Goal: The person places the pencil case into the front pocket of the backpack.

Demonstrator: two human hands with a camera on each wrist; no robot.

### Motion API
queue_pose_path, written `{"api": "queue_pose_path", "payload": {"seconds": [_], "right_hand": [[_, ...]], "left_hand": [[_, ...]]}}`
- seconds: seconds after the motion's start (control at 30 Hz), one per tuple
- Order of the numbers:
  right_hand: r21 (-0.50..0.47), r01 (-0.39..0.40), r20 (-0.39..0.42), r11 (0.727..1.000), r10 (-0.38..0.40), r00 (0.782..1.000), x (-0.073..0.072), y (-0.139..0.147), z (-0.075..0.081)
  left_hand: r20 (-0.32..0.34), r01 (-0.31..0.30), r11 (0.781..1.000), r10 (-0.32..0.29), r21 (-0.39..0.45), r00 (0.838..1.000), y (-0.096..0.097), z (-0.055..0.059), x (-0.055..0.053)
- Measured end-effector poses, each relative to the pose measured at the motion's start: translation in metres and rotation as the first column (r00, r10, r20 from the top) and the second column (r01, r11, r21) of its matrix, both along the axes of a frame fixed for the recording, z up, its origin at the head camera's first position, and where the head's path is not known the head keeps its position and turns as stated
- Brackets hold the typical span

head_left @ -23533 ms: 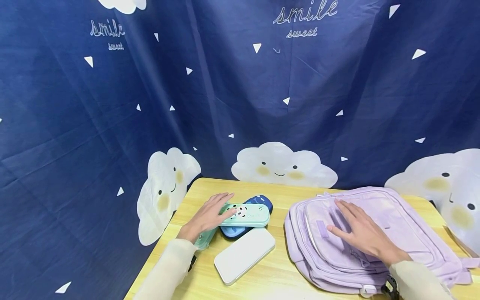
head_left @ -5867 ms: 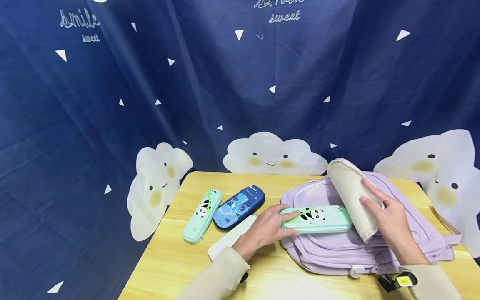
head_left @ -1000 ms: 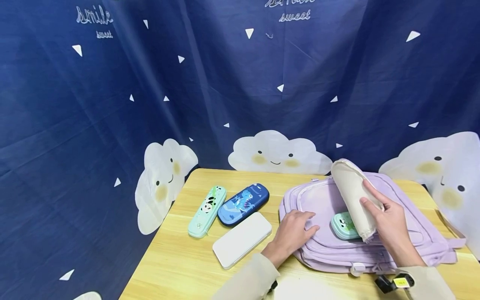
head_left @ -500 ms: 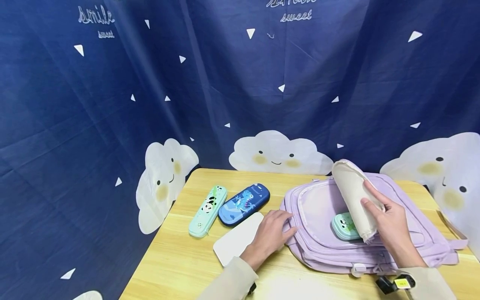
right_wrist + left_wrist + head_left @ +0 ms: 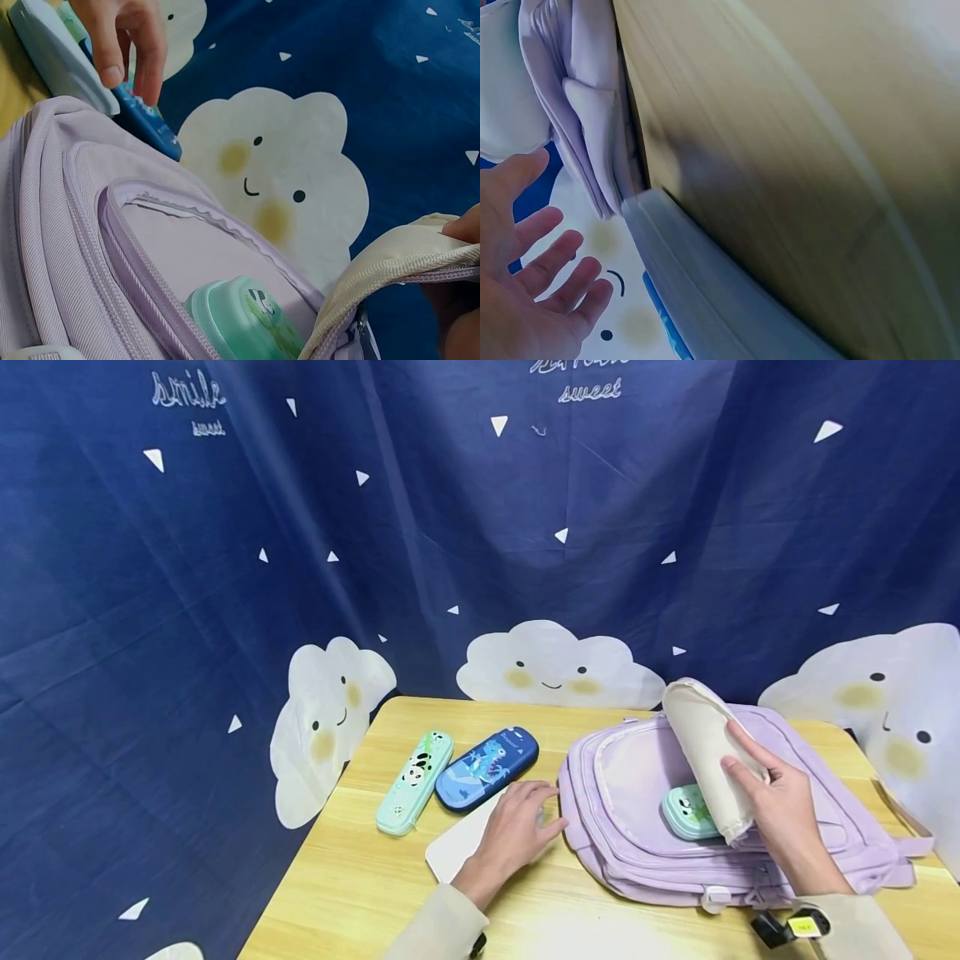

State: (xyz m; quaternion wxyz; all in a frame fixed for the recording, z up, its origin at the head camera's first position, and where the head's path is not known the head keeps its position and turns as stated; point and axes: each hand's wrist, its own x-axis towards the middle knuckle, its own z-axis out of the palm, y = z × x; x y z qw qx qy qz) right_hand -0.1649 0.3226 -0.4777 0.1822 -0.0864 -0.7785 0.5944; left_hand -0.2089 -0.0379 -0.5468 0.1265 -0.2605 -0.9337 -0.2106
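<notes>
Head view: A person's right hand [image 5: 783,802] grips the cream-lined flap [image 5: 701,747] of a lavender backpack [image 5: 637,862], holding it folded back above a mint panda case [image 5: 684,812] that sits partly inside the open front pocket. The left hand [image 5: 512,828], fingers loosely spread and holding nothing, is over a white case [image 5: 453,847]; contact cannot be told. A blue dinosaur case [image 5: 487,770] and a second panda case [image 5: 415,783] lie nearby on the wooden table [image 5: 322,885].

The head view looks forward and down across the tabletop [image 5: 330,893] to a curtain [image 5: 480,527]. The left wrist view, tilted, sits close beside the case [image 5: 705,289]; the right looks from near into the bag [image 5: 187,240]. All three share bag, case and curtain.
</notes>
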Motion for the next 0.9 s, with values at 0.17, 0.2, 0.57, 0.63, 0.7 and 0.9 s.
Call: {"api": "queue_pose_path", "payload": {"seconds": [0.17,0.2,0.57,0.63,0.7,0.9], "right_hand": [[-0.030,-0.008,-0.005,1.000,0.008,1.000,0.000,0.001,0.000],[-0.035,-0.009,-0.006,0.999,0.009,1.000,0.000,0.001,-0.001],[-0.057,-0.009,-0.014,0.998,0.008,1.000,-0.001,0.001,-0.001],[-0.046,-0.007,-0.011,0.999,0.006,1.000,-0.001,0.001,-0.001],[-0.033,-0.003,-0.003,0.999,0.003,1.000,-0.001,0.001,-0.001],[-0.020,-0.002,0.016,1.000,0.002,1.000,0.000,0.001,0.000]], "left_hand": [[-0.019,0.003,1.000,-0.003,-0.011,1.000,-0.015,0.001,0.001],[-0.020,0.003,1.000,-0.003,-0.012,1.000,-0.018,0.001,0.002],[-0.012,-0.055,0.998,0.055,0.024,0.998,-0.050,-0.003,0.007],[-0.007,-0.063,0.998,0.063,0.024,0.998,-0.056,-0.005,0.009],[-0.003,-0.073,0.997,0.073,0.028,0.997,-0.063,-0.006,0.012],[0.028,-0.126,0.991,0.125,0.034,0.992,-0.081,-0.010,0.018]]}}
